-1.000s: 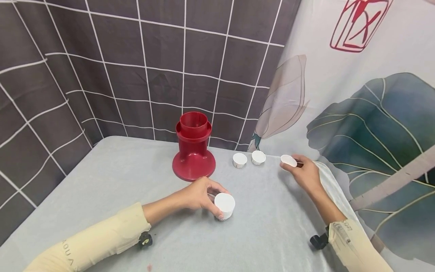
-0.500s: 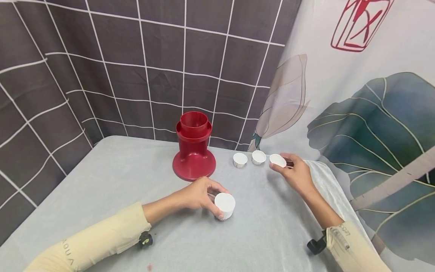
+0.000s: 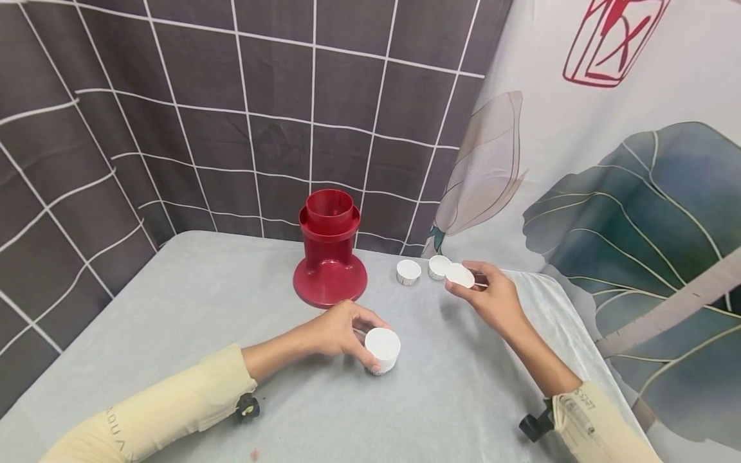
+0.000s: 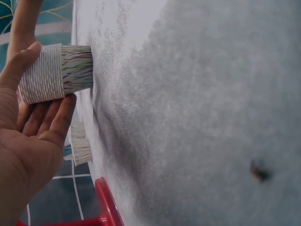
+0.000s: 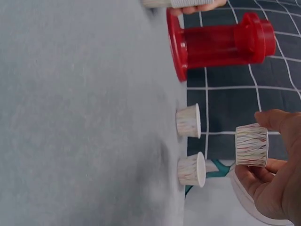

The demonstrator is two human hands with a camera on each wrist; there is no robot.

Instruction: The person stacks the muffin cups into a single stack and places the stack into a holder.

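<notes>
My left hand (image 3: 338,329) grips a nested stack of white paper baking cups (image 3: 383,350), thumb on one side and fingers on the other. The left wrist view shows the many rims of this stack (image 4: 42,75), with colourful streaks on the bottom cup, close to the tabletop. With my right hand (image 3: 500,297) I pinch a single paper baking cup (image 3: 460,276) by its sides; the right wrist view shows this cup (image 5: 251,146) raised off the table. Two more baking cups, a left one (image 3: 408,273) and a right one (image 3: 439,268), stand upright near the back edge. The held cup overlaps the right one in the head view.
A red plastic stand (image 3: 329,251) with a round base and open tube top rises at the back of the table, left of the cups. Grey cloth covers the table (image 3: 202,308). Behind hang a dark grid-patterned curtain (image 3: 278,128) and a leaf-printed one (image 3: 637,193).
My right hand has moved left with its baking cup, toward the two standing cups. My left hand and the stack have stayed in place.
</notes>
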